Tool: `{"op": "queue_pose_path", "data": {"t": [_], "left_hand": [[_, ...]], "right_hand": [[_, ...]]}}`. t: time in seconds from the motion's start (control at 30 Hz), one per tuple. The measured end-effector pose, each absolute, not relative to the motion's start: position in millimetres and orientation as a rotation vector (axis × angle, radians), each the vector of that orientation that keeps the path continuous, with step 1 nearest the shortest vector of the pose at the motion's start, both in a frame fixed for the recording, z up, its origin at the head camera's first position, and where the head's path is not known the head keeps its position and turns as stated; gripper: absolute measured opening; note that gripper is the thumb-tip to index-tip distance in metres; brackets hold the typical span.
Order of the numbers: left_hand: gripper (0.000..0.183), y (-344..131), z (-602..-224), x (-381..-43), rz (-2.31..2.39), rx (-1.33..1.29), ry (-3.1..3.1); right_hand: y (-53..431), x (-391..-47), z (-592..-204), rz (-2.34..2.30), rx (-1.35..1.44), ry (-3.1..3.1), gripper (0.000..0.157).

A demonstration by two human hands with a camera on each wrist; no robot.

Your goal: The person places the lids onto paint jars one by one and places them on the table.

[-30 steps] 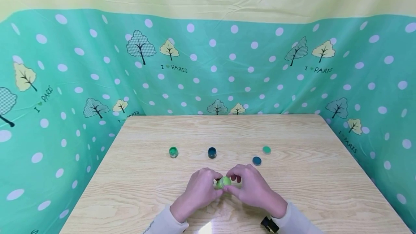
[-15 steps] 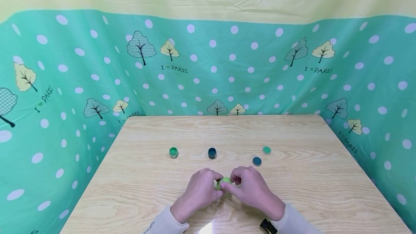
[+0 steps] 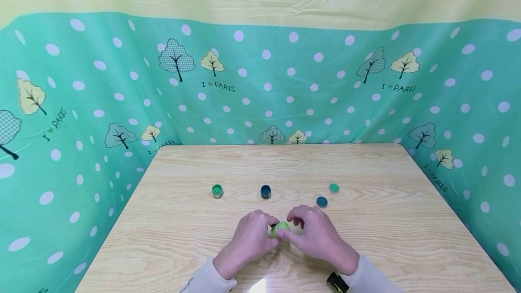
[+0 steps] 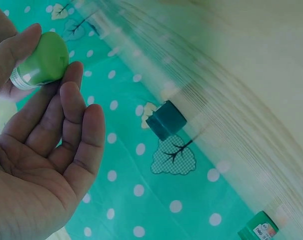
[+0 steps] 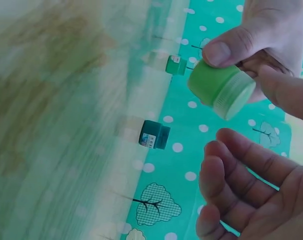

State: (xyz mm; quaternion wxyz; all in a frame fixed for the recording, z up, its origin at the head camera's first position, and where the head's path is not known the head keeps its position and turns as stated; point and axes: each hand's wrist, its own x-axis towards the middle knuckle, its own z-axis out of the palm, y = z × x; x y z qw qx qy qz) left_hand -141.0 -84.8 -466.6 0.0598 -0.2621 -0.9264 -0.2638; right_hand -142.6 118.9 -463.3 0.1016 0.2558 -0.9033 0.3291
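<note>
One lime paint jar (image 3: 283, 226), one green paint jar (image 3: 217, 191) and one dark-blue paint jar (image 3: 266, 192) made three; one green lid (image 3: 333, 188) and one blue lid (image 3: 322, 201), two. One table (image 3: 179, 234), one left hand (image 3: 253, 235), one right hand (image 3: 314, 234) showed.

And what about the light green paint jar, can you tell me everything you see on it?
The light green paint jar is small and round, with a smooth, shiny body that looks like plastic. Its lid is on: pale green on top, with a see-through-looking, ribbed rim. The jar is tipped over sideways above the near part of the wooden table. The left hand grips its body, and the right hand has its thumb at the lid. How full it is, I can't tell.
</note>
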Motion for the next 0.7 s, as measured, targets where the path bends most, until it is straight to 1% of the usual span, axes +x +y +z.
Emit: {"op": "queue_pose_path", "data": {"t": [0.2, 0.33, 0.5, 0.7], "left_hand": [[0.028, -85.0, -466.4, -141.0, -0.811, -0.796, -2.809], [0.025, -84.8, -466.8, -141.1, -0.819, -0.801, -2.798], [0.023, -84.5, -467.4, -141.1, -0.81, -0.813, -2.782], [0.026, -84.6, -467.0, -141.3, -0.809, -0.805, -2.798]], "right_hand": [[121.6, -142.8, -459.0, 0.986, 0.871, -2.683, 0.042], [122.1, -142.7, -458.1, 0.994, 0.912, -2.697, 0.043], [121.8, -142.0, -457.7, 1.011, 0.92, -2.719, 0.041], [121.4, -141.5, -458.6, 1.031, 0.917, -2.721, 0.035]]}}
